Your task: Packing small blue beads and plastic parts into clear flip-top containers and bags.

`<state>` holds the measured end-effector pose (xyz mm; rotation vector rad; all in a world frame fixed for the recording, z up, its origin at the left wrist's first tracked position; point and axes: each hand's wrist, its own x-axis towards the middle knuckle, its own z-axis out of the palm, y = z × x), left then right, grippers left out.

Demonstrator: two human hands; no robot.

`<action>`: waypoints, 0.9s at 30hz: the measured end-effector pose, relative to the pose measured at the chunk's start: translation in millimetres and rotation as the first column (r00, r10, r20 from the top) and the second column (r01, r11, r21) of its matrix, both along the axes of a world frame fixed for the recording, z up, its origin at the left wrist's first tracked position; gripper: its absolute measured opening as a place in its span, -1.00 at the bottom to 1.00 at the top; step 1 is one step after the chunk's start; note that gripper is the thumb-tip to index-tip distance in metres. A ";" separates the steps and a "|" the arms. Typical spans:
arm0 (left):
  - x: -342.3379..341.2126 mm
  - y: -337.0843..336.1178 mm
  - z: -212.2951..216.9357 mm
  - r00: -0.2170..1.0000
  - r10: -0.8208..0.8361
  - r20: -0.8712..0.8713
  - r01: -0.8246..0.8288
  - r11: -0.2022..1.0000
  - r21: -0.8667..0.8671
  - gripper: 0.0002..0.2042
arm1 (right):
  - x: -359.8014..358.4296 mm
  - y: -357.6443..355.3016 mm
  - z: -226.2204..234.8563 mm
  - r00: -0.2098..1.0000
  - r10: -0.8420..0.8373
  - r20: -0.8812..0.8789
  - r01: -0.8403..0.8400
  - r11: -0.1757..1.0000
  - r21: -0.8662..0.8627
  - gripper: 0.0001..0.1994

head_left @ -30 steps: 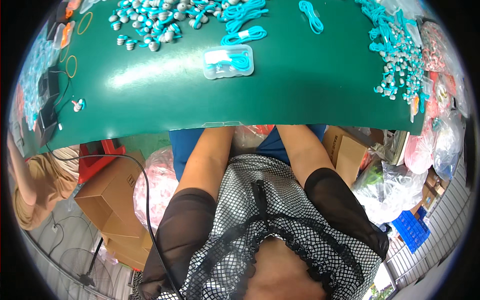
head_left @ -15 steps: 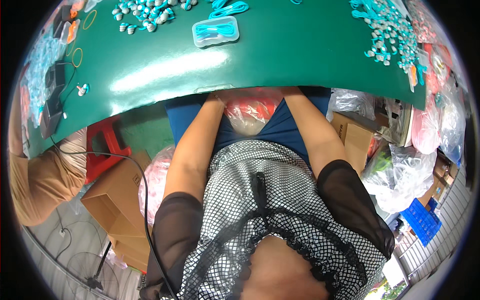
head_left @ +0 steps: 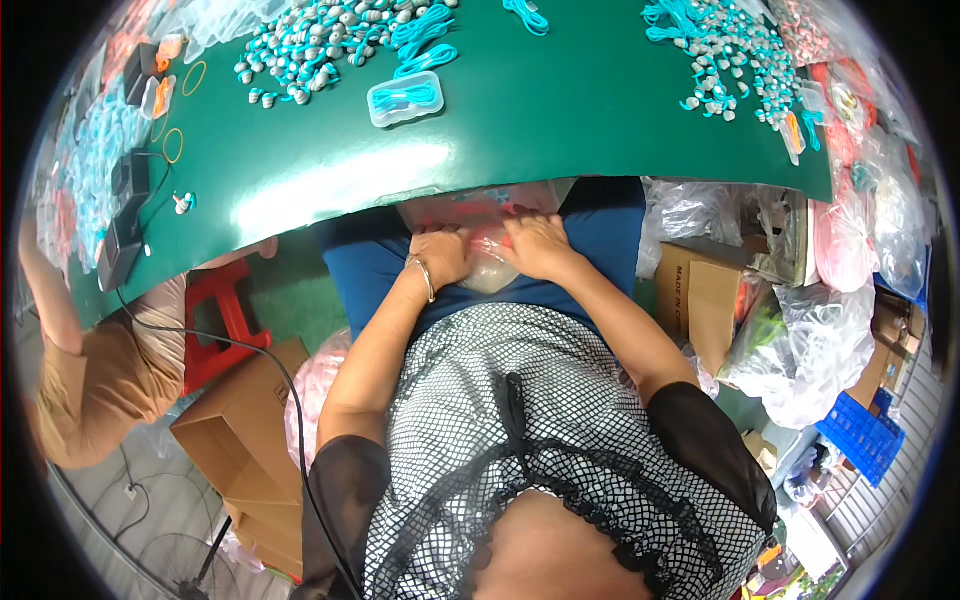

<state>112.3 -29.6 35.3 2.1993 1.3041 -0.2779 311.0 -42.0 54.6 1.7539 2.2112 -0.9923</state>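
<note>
Between blue-trousered legs (head_left: 605, 225), a clear bag (head_left: 490, 276) is touched by the left hand (head_left: 440, 255) and right hand (head_left: 538, 246), near the edge of a green table (head_left: 560, 130). There, blue cord (head_left: 403, 96) is held in a clear case (head_left: 400, 117); blue-grey pieces (head_left: 310, 50) are heaped beyond.

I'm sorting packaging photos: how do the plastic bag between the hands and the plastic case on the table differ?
The bag lies between the left hand and right hand; the case sits apart on the green table. The bag is crumpled; the case is boxy, holding turquoise cord. Both look partly see-through.
</note>
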 end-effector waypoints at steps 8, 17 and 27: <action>-16.2 6.5 29.8 1.000 -0.015 -0.021 0.016 0.999 0.032 -0.76 | -19.0 -7.0 -14.0 0.994 0.101 -0.046 -0.106 0.987 -0.121 -0.35; -16.9 41.3 213.4 0.452 0.041 0.891 0.180 0.974 -0.136 -0.84 | 0.4 -7.0 95.8 0.859 0.191 -0.475 -0.225 0.974 -0.017 -0.60; -11.0 136.1 205.0 0.806 0.107 0.583 -0.492 0.668 0.557 -0.79 | 68.0 195.6 198.6 0.968 0.244 -0.053 -0.008 0.243 0.970 -0.81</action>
